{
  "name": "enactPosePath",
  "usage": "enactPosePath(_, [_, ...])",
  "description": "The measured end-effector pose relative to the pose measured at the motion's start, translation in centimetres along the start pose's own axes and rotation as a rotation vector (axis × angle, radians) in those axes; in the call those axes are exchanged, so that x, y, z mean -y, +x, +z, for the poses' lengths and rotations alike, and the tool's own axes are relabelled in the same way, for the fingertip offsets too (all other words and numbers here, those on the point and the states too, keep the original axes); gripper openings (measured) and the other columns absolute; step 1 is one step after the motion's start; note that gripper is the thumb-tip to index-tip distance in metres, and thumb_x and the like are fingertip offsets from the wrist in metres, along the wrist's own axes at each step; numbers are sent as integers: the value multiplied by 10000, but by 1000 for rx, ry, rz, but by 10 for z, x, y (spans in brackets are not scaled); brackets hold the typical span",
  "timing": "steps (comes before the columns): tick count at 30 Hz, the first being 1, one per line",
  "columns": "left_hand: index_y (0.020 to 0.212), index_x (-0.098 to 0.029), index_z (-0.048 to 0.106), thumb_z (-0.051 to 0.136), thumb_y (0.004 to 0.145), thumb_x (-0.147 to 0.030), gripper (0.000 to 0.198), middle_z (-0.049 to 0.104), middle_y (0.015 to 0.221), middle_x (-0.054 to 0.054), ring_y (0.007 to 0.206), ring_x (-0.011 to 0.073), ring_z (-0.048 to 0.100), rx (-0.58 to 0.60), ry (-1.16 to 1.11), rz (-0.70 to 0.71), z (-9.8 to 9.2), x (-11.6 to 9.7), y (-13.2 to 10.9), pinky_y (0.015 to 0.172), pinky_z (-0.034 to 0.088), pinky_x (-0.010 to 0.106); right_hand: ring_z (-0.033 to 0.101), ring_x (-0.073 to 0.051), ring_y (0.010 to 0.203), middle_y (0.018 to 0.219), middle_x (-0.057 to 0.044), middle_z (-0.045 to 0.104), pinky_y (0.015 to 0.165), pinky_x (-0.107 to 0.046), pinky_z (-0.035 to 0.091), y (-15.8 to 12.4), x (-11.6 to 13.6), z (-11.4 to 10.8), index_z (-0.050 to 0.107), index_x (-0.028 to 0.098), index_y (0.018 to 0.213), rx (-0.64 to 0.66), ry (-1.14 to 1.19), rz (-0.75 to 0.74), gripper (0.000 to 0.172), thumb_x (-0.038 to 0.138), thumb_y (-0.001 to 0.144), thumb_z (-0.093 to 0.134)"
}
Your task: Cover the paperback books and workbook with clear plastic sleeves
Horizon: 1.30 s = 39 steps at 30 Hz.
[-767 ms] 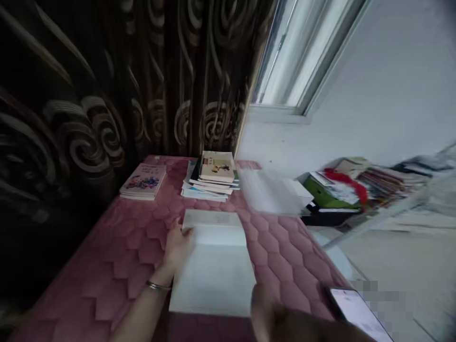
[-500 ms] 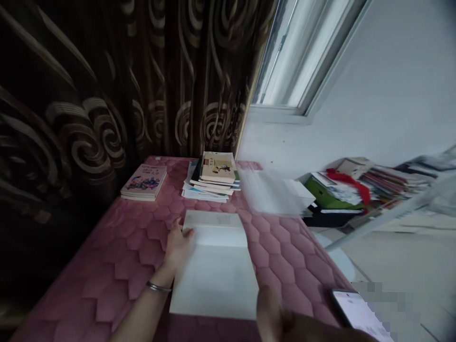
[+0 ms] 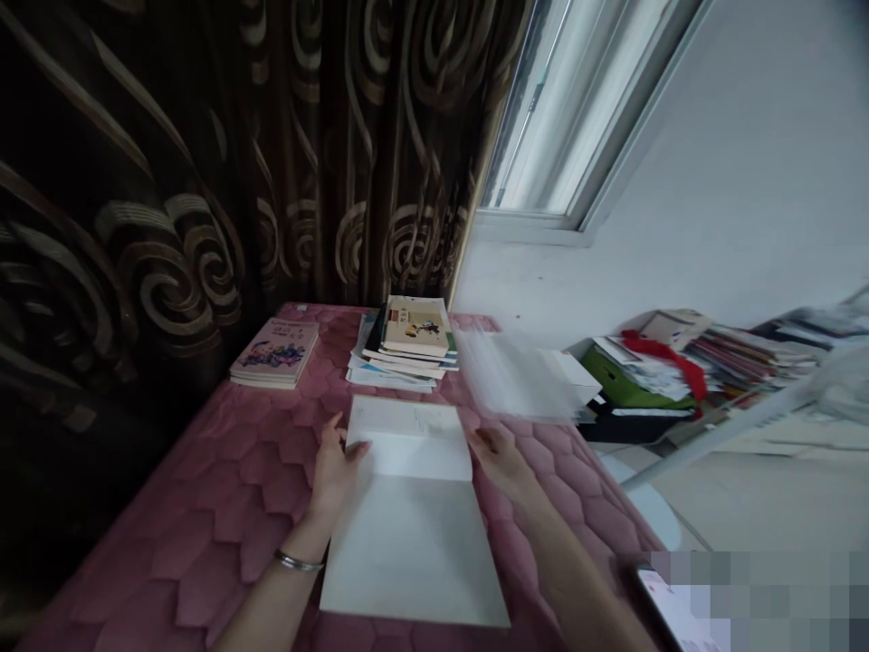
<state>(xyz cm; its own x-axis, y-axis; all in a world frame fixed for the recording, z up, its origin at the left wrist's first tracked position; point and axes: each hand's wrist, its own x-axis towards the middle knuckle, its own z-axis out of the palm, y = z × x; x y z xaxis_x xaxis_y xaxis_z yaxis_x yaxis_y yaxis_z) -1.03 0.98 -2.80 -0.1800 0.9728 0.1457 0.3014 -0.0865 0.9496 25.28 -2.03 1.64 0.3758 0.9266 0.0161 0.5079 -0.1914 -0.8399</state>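
Observation:
An open book (image 3: 415, 543) lies before me on a pink quilted cover, its lower leaf blank and its upper page carrying small faint print. My left hand (image 3: 336, 471) grips the book's left edge, thumb on the page and fingers around the outer side; a silver bangle sits on that wrist. On the opposite side, my right hand (image 3: 501, 460) has its bent fingers at the upper right edge of the book, pinching it there. The right fingertips are partly hidden.
Beyond the book stands a stack of books (image 3: 415, 328). Pink-covered books (image 3: 277, 351) lie at the far left. Clear plastic sheets (image 3: 512, 376) rest at the right, near a green box (image 3: 615, 376) of papers. A phone (image 3: 672, 602) lies at the near right edge.
My right hand has moved from the book's lower right corner up to its upper right edge. My left hand keeps its hold on the left edge.

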Motion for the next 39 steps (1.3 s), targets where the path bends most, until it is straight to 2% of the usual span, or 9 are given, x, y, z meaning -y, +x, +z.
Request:
enactPosePath(3, [1362, -137, 319, 677, 689, -299, 780, 599, 728, -39, 697, 158, 620, 11, -102, 21, -1, 4, 0, 679, 470, 267, 650, -238, 751, 739, -59, 701, 638, -309, 483, -3, -11, 10, 648, 184, 742, 94, 210, 31, 329, 501, 733, 560])
enactPosePath(7, [1317, -142, 392, 733, 618, -313, 796, 648, 762, -13, 734, 168, 638, -20, -177, -52, -3, 1, 1, 688, 478, 269, 617, -214, 680, 695, -42, 684, 588, -295, 460, -12, -10, 13, 648, 174, 723, 79, 354, -77, 376, 547, 688, 617])
enactPosePath(11, [1025, -141, 614, 752, 586, -369, 514, 711, 849, 60, 762, 193, 658, 74, -283, -172, -6, -2, 0, 671, 489, 270, 585, -184, 637, 670, -29, 657, 574, -282, 449, -15, -16, 12, 598, 180, 693, 62, 343, -178, 394, 569, 753, 581])
enactPosePath(14, [844, -130, 667, 730, 595, -434, 398, 710, 749, 55, 643, 182, 636, 143, -252, -227, -9, -5, -2, 566, 464, 255, 607, -199, 681, 706, -35, 672, 597, -290, 472, -16, -17, 9, 622, 179, 736, 108, 310, -214, 395, 572, 756, 588])
enactPosePath(18, [764, -138, 668, 711, 585, -456, 367, 692, 681, 37, 591, 172, 609, 89, -144, -224, -10, -9, -3, 499, 425, 236, 646, -262, 854, 880, -75, 715, 709, -341, 519, -19, -15, 8, 678, 167, 917, 218, 306, -204, 443, 563, 727, 624])
enactPosePath(23, [673, -158, 620, 648, 628, -473, 319, 671, 639, 33, 604, 183, 604, 78, -2, -173, -10, -14, -5, 515, 414, 248, 638, -252, 822, 869, -89, 702, 692, -327, 507, -18, -23, 16, 663, 148, 875, 179, 284, -184, 424, 548, 761, 577])
enactPosePath(32, [909, -194, 618, 597, 756, -338, 211, 717, 816, 38, 786, 206, 660, 140, 212, -77, -14, -16, 0, 679, 454, 272, 493, -157, 554, 587, 3, 551, 498, -257, 362, -16, -27, 32, 559, 183, 689, -26, 58, -186, 387, 555, 779, 499])
enactPosePath(36, [1210, -130, 510, 609, 767, -226, 465, 691, 818, 47, 796, 208, 660, 87, 310, -67, -12, -18, 1, 715, 456, 283, 515, -169, 566, 609, -5, 565, 523, -272, 380, -14, -18, 35, 569, 198, 723, -62, -32, -180, 306, 485, 789, 488])
enactPosePath(39, [1259, -132, 468, 580, 801, -179, 473, 685, 902, 69, 871, 204, 656, 87, 327, -53, -8, -17, 0, 759, 458, 284, 573, -198, 624, 675, -39, 623, 570, -290, 417, -14, -14, 38, 592, 194, 792, -56, -85, -180, 269, 439, 798, 479])
